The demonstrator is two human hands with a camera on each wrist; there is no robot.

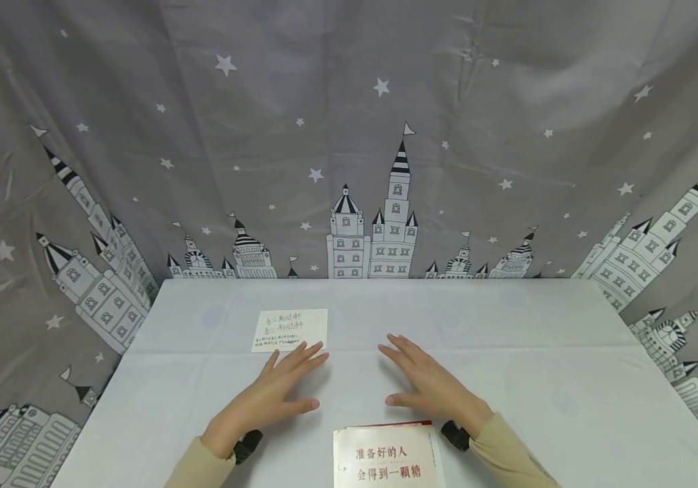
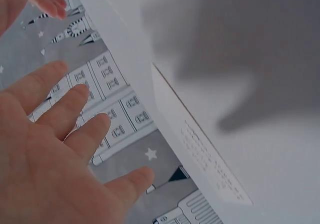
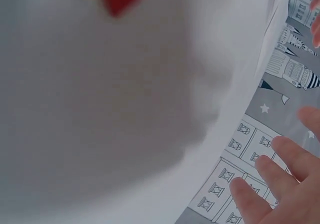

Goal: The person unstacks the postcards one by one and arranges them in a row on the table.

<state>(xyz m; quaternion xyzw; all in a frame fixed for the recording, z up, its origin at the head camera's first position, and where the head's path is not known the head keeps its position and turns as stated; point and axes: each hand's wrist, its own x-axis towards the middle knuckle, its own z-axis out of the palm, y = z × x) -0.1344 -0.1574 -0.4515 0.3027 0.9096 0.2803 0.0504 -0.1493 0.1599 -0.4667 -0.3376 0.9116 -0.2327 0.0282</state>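
Both hands hover over a white table with their fingers spread and nothing held. The left hand point(image 1: 278, 393) is nearest to a white paper card point(image 1: 291, 325) with handwritten lines, its fingertips just by the card's lower edge in the head view. My right hand point(image 1: 431, 383) faces it from the other side, thumb pointing inward. Between the forearms, at the near edge, lies a cream booklet point(image 1: 388, 471) with red printed characters and a red edge behind it. In the left wrist view the card point(image 2: 200, 149) lies beyond the spread fingers point(image 2: 90, 129).
The white table point(image 1: 507, 325) spreads out around the hands, with a fold line across it. A grey curtain point(image 1: 263, 149) printed with castles and stars hangs behind and along both sides. Dark wrist cameras point(image 1: 455, 435) sit under the wrists.
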